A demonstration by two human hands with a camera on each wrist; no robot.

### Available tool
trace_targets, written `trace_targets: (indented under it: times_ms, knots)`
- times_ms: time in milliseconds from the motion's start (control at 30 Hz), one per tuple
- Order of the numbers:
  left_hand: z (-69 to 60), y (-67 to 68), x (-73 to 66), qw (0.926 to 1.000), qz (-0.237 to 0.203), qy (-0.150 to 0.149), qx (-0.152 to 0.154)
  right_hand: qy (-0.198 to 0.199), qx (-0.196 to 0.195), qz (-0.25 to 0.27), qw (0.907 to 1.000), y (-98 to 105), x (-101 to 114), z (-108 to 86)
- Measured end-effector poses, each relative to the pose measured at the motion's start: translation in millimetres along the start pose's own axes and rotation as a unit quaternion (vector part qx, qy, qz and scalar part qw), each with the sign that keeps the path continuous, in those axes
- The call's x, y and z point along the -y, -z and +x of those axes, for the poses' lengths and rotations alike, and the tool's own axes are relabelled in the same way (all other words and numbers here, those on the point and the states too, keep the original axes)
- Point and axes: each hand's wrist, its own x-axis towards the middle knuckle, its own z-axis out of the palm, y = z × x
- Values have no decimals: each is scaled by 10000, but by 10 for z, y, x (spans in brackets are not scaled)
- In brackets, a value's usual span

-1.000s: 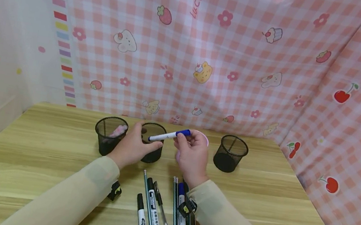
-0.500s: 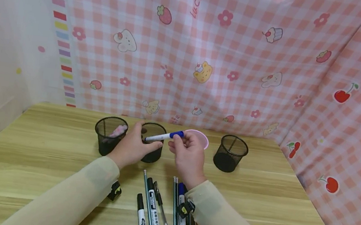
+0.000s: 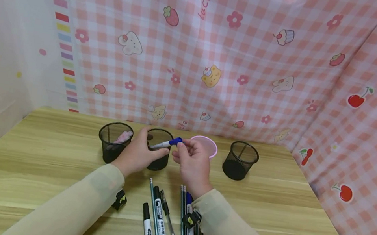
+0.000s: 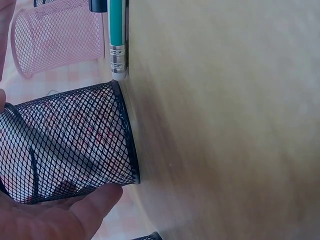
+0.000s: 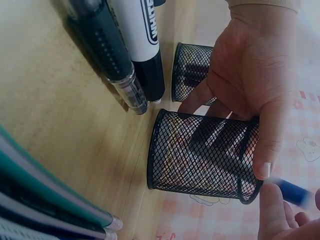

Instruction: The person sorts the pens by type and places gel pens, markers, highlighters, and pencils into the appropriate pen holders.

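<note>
In the head view the right hand [image 3: 193,166] pinches a white marker by its blue cap [image 3: 175,141], its white end slanting down into the mouth of the second black mesh cup [image 3: 158,162] from the left. The left hand [image 3: 138,153] is curled round that cup's left side, thumb in front. Through the mesh in the left wrist view, the marker shows dimly inside the cup [image 4: 85,140]. The right wrist view has the left hand [image 5: 250,75] gripping the cup [image 5: 202,155], the blue cap [image 5: 292,192] blurred beside the rim.
A black mesh cup [image 3: 110,155] with a pink thing inside stands at the left, a pink cup [image 3: 209,146] behind the right hand, another black cup [image 3: 235,169] further right. Several markers, pens and pencils lie in front, including a black-capped marker [image 3: 147,227].
The right hand has moved left and slightly down with the marker, whose white end has gone from above the cup into its mouth. The left hand has stayed on the cup.
</note>
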Motion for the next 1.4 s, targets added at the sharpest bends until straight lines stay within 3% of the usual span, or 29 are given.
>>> trace_targets:
  times_ms: [467,667,733,867,1133,1400]
  knots:
    - [-16,-21,16,10000,16,14,40,26,-71,-304,9995,127,36,-13]
    - [-20,-10,11,10000,20,11,74,-80,461,-1050,9934,329,130,-17]
    - [-16,-7,13,10000,48,7,71,-90,761,-1555,9849,406,156,-16]
    - [-12,-10,14,9999,79,5,72,-93,1230,-2668,9558,542,199,-21]
    - [-26,-4,4,10000,43,13,82,-151,1723,-3457,9223,673,204,-33]
    - [-35,2,-5,9999,25,32,113,-449,2692,-4421,8544,683,128,-89]
